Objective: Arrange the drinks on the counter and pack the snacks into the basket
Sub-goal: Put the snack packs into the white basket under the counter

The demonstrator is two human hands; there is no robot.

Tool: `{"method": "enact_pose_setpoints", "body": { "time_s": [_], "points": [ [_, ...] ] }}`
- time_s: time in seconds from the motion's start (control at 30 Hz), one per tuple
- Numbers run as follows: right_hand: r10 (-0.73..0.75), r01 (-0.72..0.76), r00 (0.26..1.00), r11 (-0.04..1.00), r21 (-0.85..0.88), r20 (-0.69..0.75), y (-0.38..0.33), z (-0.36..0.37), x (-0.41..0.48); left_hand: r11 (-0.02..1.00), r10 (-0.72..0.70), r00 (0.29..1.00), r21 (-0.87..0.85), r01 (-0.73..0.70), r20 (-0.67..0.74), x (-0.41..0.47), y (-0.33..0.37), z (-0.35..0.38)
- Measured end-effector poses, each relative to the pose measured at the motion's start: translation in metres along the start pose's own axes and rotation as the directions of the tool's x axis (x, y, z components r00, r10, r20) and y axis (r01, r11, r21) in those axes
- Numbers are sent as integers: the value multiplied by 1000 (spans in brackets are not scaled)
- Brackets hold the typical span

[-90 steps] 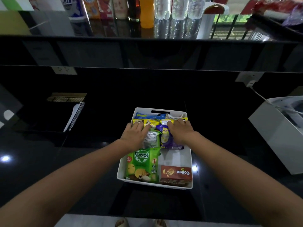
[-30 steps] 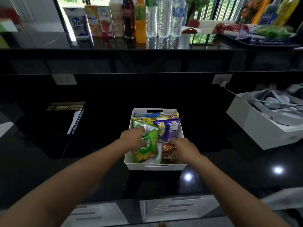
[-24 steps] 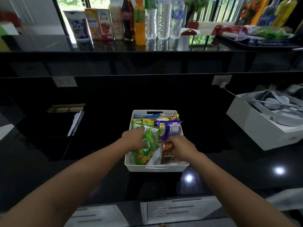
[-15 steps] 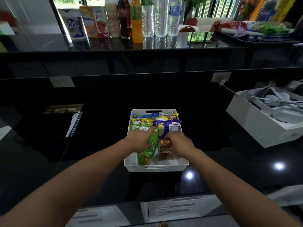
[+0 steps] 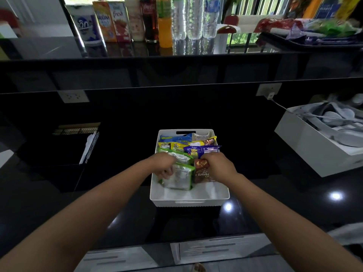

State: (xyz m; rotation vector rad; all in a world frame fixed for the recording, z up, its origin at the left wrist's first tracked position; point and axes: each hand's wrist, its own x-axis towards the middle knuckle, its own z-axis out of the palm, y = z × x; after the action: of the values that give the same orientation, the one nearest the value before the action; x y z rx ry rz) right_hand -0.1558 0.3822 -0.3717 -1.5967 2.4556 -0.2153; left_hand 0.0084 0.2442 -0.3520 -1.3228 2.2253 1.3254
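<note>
Head: L hand (image 5: 164, 167), R hand (image 5: 218, 166) curled on pkts (image 5: 180, 176).

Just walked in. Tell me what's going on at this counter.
A person is packing snacks into a white basket on the black counter. The left hand grips a green snack bag, the right hand a brown snack pack beside it. Other packets stand behind them. The drinks are lined up on the upper ledge.

One basket (image 5: 189, 201), two hands (image 5: 164, 166) (image 5: 220, 165), three water bottles (image 5: 193, 18)
</note>
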Motion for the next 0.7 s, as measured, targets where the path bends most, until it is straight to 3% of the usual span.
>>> {"method": "enact_pose_setpoints", "body": {
  "time_s": [0.03,0.1,0.17,0.23,0.33,0.5,0.7],
  "points": [
    [9,-9,1000,1000,-1,-5,0,-1,2,1000,-15,999,-1,15,50,0,0,-4],
    [18,-19,1000,1000,-12,-8,1,-1,5,981,-8,1000,193,5,14,3,-6,-6],
    [12,-12,1000,1000,-22,-5,1,-2,8,874,81,979,486,20,-186,4,-13,-1],
    [13,-13,1000,1000,-11,0,1,-2,12,739,243,904,670,61,-351,7,-15,7],
    [34,-34,999,999,3,4,1,-3,16,689,315,845,716,110,-432,13,-11,14],
    [64,-64,998,997,35,-7,5,-4,17,589,279,857,783,203,-433,19,1,18],
    [52,-52,998,999,3,22,6,-1,16,592,321,843,786,176,-431,26,4,21]
  ]
}}
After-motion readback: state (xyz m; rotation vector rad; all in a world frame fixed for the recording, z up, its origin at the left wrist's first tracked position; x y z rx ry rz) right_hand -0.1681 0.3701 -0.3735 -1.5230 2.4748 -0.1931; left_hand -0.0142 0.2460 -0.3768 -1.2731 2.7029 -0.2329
